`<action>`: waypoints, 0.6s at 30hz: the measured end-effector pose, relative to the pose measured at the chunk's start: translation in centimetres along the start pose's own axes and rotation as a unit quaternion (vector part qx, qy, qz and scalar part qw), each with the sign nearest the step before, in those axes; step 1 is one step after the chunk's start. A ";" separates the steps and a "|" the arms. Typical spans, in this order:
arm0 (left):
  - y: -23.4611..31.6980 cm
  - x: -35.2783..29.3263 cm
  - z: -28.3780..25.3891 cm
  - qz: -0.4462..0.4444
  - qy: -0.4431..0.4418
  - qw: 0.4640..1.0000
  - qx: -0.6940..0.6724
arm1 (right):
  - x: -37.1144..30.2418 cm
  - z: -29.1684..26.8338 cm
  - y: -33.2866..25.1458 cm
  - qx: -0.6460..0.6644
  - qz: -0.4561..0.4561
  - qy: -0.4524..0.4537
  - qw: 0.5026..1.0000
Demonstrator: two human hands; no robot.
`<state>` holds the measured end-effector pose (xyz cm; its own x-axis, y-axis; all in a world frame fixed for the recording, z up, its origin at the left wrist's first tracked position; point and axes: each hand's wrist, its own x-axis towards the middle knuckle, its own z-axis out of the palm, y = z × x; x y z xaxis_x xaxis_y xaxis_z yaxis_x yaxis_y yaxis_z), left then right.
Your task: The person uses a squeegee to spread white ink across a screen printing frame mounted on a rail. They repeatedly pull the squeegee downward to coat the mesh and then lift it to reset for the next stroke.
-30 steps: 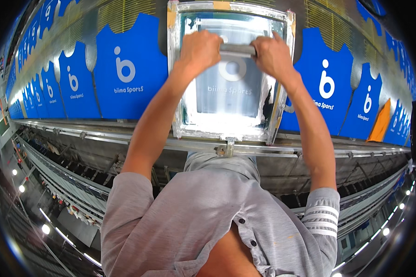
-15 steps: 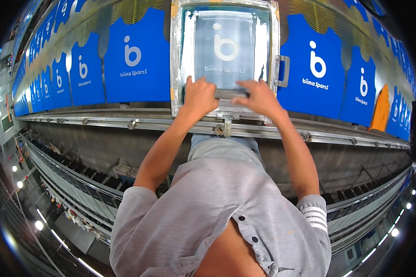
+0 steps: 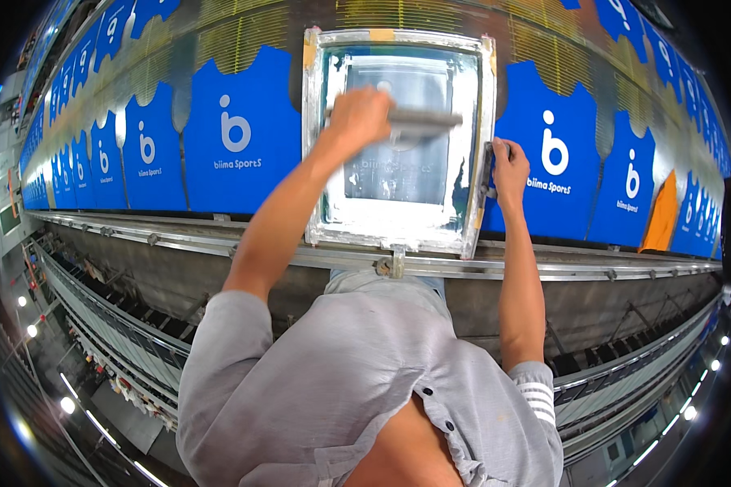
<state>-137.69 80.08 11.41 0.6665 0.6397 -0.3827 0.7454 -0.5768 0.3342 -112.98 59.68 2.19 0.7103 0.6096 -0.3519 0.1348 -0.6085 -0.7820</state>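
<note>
the gray squeegee [image 3: 427,121] looks blurred in outline.

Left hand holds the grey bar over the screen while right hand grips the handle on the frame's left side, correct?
No: the head view shows the right hand gripping the handle on the right side of the frame. The rest stands.

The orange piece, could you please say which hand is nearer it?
Right: the right hand is beside the frame, left of the orange piece; the left hand is farther left, over the frame.

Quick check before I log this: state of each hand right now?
Left hand: closed, holding the squeegee.
Right hand: closed, holding the side handle.
</note>
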 end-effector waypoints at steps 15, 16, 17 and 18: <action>1.4 -7.0 7.4 0.033 0.159 0.984 -0.069 | 0.2 -0.4 -1.0 0.006 -0.033 0.034 0.999; 1.9 -9.8 9.4 0.033 0.165 0.983 -0.075 | 0.2 -0.3 -1.0 0.010 -0.033 0.034 0.999; 2.3 -12.7 12.3 0.068 0.272 0.956 -0.085 | 0.5 -0.1 -1.2 0.009 -0.033 0.031 0.999; 2.9 -15.5 13.5 0.085 0.296 0.949 -0.063 | 0.7 0.0 -1.2 0.009 -0.030 0.031 0.999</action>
<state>-145.89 61.65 6.70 0.6362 0.7380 0.2250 0.5971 -0.6556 0.4622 -112.61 60.83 2.84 0.7429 0.6119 -0.2713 0.1665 -0.5615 -0.8106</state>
